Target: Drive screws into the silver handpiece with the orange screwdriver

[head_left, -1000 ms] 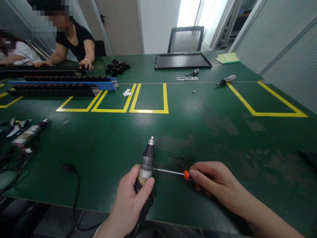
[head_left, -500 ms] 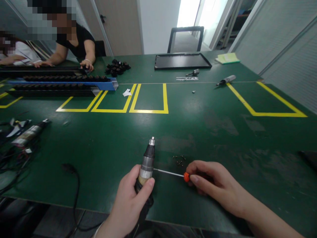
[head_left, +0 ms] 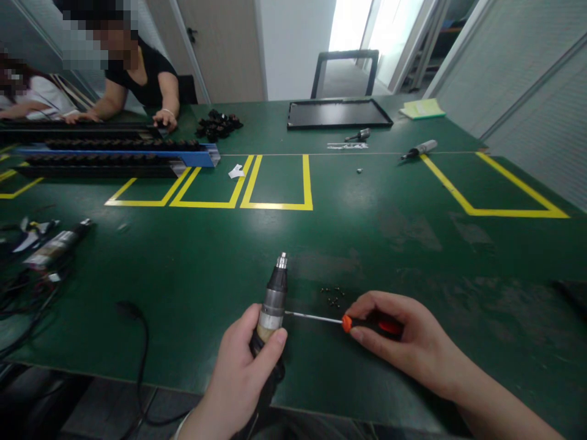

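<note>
My left hand (head_left: 245, 363) is wrapped round the lower body of an electric screwdriver (head_left: 275, 299), its metal tip pointing away from me. A hand screwdriver (head_left: 316, 317) with a red and black handle is in my right hand (head_left: 403, 342), thumb and fingers closed on the handle near its orange collar. The thin shaft points left, and its tip meets the side of the electric screwdriver's metal body. Several small screws (head_left: 333, 300) lie on the green table just beyond my right fingers. My left palm hides the rear of the electric screwdriver.
Another electric tool (head_left: 57, 244) and tangled cables lie at left. A black cable (head_left: 143, 360) hangs over the near edge. Blue and black rails (head_left: 208, 156) lie by a co-worker (head_left: 151, 85). Farther back are a black tray (head_left: 339, 114) and a grey tool (head_left: 419, 149).
My right fingers have shifted on the hand screwdriver, and more of its red and black handle shows. The shaft has tilted slightly. My left hand and the electric screwdriver stay nearly still.
</note>
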{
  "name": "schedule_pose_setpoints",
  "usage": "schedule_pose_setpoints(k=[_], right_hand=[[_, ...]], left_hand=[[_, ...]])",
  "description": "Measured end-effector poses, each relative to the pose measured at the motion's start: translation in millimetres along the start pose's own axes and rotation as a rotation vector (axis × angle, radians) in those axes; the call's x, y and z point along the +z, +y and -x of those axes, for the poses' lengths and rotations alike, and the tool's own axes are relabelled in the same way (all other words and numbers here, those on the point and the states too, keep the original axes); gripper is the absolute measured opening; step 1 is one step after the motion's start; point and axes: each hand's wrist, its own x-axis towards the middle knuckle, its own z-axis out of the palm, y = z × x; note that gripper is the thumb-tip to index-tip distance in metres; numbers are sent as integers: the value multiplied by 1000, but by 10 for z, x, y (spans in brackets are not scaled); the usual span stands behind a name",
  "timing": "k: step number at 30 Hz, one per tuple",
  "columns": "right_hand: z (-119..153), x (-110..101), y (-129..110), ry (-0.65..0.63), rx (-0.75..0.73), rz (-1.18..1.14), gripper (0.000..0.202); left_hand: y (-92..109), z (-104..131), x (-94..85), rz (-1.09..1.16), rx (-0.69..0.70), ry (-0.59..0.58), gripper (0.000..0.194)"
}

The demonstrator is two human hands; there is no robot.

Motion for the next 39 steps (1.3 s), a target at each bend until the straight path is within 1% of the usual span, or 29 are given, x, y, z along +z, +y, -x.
schedule_pose_setpoints(k=[3, 5, 8, 10, 11, 14, 18, 22, 24, 25, 28, 30, 31, 34, 39], right_hand=[[-2, -3, -5, 13, 2, 11, 11], [3, -6, 2, -6, 3, -12, 15], [16, -3, 38, -77, 87, -144, 23], [22, 4, 61, -97, 142, -205, 19], [23, 8, 67, -89, 140, -203, 16], [17, 10, 51, -35, 53, -132, 9], [17, -7, -12, 48, 13, -110, 10], [27, -21, -4, 71, -2, -100, 11], [30, -16, 34, 42, -5, -129, 11], [31, -12, 53, 5, 11, -170, 11], [31, 6, 81, -108, 141, -318, 20], [28, 16, 65, -122, 205, -331, 22], [26, 18, 49, -114, 213, -313, 21], [18, 13, 2, -81, 173, -246, 17], [17, -6, -17, 20, 13, -96, 6]], left_hand=[[-9, -5, 1, 3, 0, -1, 25], [-14, -4, -1, 3, -6, -10, 26], [-17, 7, -5, 2, -6, -17, 27], [-18, 15, -5, 2, -7, -17, 26], [-18, 18, -5, 3, -10, -15, 26], [-16, 18, -3, 3, -17, -24, 26], [-12, 15, -6, 9, -27, -36, 26], [-11, 20, -14, 6, -15, -37, 26], [-11, 21, -16, 3, -6, -34, 26], [-12, 21, -15, 2, -5, -31, 26], [-17, 21, -7, 5, -8, -19, 26], [-22, 21, 1, 5, -11, -15, 27], [-24, 21, 4, 5, -13, -14, 27], [-25, 18, 9, 6, -16, -13, 26], [-16, 2, 6, 9, -18, -21, 27]])
